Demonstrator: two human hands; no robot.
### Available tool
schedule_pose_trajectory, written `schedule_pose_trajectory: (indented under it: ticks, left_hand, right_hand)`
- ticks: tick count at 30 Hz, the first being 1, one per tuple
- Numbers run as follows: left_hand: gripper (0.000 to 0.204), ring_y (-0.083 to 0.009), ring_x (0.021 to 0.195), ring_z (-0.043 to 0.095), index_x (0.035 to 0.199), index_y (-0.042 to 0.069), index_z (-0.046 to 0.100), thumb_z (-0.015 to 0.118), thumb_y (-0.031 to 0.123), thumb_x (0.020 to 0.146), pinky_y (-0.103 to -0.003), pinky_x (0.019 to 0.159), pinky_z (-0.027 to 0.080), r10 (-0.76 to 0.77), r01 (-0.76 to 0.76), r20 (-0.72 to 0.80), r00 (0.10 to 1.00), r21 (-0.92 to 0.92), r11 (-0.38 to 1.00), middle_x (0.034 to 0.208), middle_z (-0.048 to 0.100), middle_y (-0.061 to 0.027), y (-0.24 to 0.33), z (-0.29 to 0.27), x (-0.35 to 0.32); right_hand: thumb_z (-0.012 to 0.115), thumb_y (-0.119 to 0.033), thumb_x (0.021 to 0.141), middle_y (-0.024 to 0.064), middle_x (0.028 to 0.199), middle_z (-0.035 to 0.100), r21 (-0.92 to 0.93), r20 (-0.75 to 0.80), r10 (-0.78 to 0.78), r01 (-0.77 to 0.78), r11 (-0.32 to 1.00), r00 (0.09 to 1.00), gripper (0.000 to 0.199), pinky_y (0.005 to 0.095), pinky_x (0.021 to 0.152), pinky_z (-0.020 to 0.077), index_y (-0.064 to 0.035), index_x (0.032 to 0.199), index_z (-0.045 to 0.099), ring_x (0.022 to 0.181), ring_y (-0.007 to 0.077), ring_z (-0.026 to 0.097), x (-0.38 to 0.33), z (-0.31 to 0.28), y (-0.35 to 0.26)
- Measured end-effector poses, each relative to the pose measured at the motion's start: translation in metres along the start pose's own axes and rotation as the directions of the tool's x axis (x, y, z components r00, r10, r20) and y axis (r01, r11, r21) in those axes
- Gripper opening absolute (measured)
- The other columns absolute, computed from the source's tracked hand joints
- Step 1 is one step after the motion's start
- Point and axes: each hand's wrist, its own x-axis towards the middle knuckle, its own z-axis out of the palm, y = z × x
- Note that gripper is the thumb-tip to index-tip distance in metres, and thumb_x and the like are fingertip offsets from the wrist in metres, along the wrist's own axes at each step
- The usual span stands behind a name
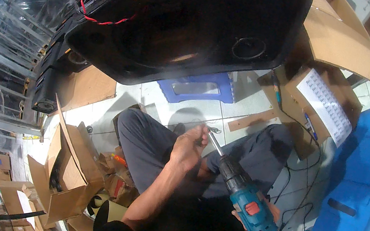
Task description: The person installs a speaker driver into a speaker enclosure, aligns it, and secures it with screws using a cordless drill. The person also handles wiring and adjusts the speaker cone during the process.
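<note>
In my right hand is a teal and black cordless drill, its long silver driver bit pointing up and left, away from me. My left hand is at the bit's tip, with thumb and fingers pinched together. Whatever lies between those fingertips is too small to make out. Some thin dark pieces show just beside the tip. Beyond my hands, a large black speaker cabinet leans over a blue plastic step stool. A twisted red and black wire hangs at its upper left.
My crossed legs frame the hands. Open cardboard boxes crowd the left. At the right, a carton bears a printed sheet, a pen and a teal-handled tool with a cord. A blue panel stands beyond.
</note>
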Motion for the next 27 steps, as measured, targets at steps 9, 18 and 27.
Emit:
schedule_pose_trajectory:
  ticks: [9,18,27]
  left_hand:
    - [0.019,-0.0139,0.089,0.054,0.113,-0.004,0.062,0.056,0.006,0.098,-0.029,0.082,0.047,-0.01,-0.006,0.112,0.994,0.137,0.991,0.11,0.065,-0.0095,0.009,0.012,-0.012]
    - [0.032,-0.0115,0.087,0.051,0.125,0.003,0.055,0.062,0.018,0.098,-0.025,0.074,0.042,0.003,0.002,0.249,0.969,-0.02,1.0,0.112,0.064,-0.0049,0.015,0.018,-0.007]
    - [0.023,-0.0097,0.078,0.05,0.12,0.006,0.06,0.06,0.014,0.099,-0.022,0.068,0.042,-0.121,0.161,0.221,0.968,-0.173,0.972,0.107,0.064,0.0,0.016,0.019,-0.013]
  right_hand:
    - [0.068,-0.048,0.087,0.0115,0.127,0.054,0.013,0.224,0.116,-0.122,0.992,0.968,0.076,0.0404,0.095,0.0468,-0.0076,0.144,0.039,0.104,0.0256,0.057,0.005,-0.028,-0.014]
    - [0.061,-0.049,0.093,0.0121,0.123,0.059,-0.017,-0.003,0.015,-0.016,1.0,1.0,0.065,0.0351,0.099,0.0498,-0.0076,0.139,0.044,0.101,0.0268,0.063,-0.008,-0.006,-0.007]
    - [0.072,-0.047,0.083,0.0102,0.116,0.064,-0.032,0.004,0.0,0.001,0.999,1.0,0.061,0.0346,0.089,0.0522,-0.0098,0.128,0.053,0.096,0.0256,0.066,0.002,0.004,0.0]
